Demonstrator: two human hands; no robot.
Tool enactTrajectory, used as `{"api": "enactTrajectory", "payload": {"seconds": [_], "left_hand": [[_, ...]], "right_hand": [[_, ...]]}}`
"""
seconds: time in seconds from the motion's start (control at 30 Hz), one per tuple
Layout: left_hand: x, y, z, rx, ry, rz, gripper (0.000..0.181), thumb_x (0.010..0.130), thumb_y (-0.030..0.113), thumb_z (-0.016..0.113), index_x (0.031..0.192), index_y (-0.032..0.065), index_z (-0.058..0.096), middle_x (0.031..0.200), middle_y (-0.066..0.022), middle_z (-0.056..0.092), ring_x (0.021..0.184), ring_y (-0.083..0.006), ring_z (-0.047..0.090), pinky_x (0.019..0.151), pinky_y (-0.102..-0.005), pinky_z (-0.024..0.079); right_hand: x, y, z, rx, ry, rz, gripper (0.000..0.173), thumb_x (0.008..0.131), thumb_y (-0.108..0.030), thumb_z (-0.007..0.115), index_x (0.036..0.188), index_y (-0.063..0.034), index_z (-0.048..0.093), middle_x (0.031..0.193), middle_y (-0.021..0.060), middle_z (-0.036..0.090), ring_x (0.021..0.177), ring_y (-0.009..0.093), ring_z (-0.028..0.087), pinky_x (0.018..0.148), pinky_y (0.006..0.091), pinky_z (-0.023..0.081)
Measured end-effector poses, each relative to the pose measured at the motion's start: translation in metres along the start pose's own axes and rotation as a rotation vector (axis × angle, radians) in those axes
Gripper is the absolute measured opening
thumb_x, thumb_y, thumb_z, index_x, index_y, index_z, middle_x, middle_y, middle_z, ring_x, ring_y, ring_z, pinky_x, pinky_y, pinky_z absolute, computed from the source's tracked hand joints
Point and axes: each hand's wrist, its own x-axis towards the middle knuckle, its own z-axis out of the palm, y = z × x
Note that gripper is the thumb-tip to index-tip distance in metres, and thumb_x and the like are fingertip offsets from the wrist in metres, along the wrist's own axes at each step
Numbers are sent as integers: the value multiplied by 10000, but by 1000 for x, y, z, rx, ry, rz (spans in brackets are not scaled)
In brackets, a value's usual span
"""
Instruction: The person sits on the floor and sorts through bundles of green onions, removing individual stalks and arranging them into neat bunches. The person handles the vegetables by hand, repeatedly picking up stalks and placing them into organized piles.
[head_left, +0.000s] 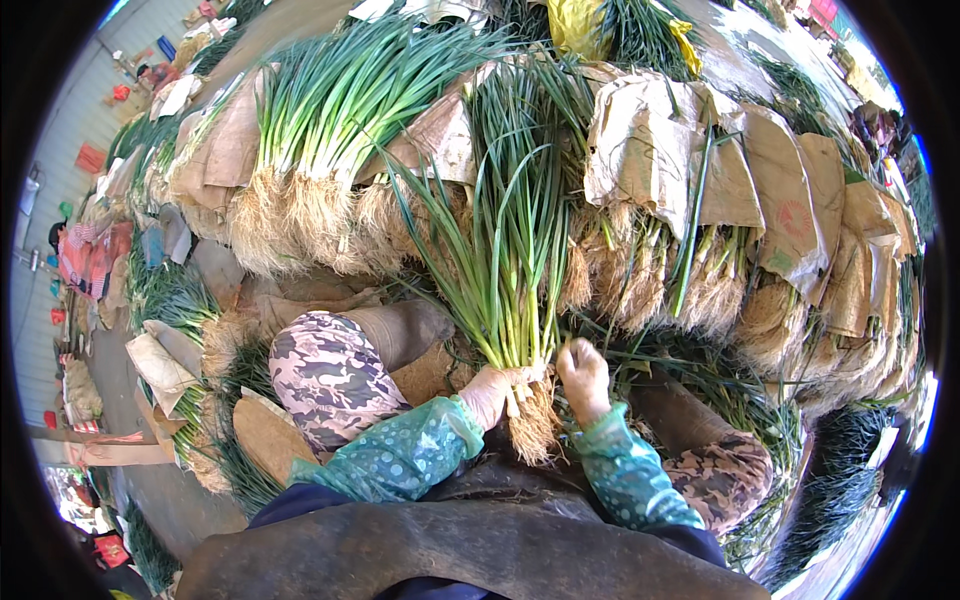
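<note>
My left hand (486, 395) grips a bunch of green onions (525, 300) around the pale stems just above the roots. The bunch stands in front of my lap, its long green leaves pointing away from me and its tan, stringy roots (534, 427) towards me. To the right of the stems is my right hand (583, 375), fingers curled, close to the bunch. Whether it pinches a leaf or root strand cannot be made out. Both forearms wear green dotted sleeve covers (409, 450). A dark apron (465, 551) covers my lap.
Beyond my feet lies a row of rooted onion bunches (300, 202), many under brown paper sacks (637, 150). Loose leaves (697, 367) litter the ground by my right leg. More bunches (191, 307) lie at left. A person in red checks (90, 251) sits farther left.
</note>
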Motion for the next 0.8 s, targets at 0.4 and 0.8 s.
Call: {"api": "enactTrajectory", "payload": {"seconds": [0.4, 0.8], "left_hand": [[7, -6, -6, -141, -77, -66, 275, 805, 223, 719, 1008, 39, 688, 856, -11, 648, 705, -104, 560, 503, -221, 433], [-8, 12, 19, -323, -297, -72, 468, 804, 182, 672, 1192, -51, 552, 1050, -119, 645, 925, -224, 646, 881, -352, 545]], "right_hand": [[21, 1, -14, 578, -566, 126, 548, 940, -438, 600, 1280, -11, 555, 1145, 78, 649, 1052, 164, 592, 919, 289, 466], [-27, -46, -64, 638, -658, 255, 303, 974, -295, 590, 984, -5, 679, 750, 51, 614, 713, 152, 523, 722, 319, 466]]}}
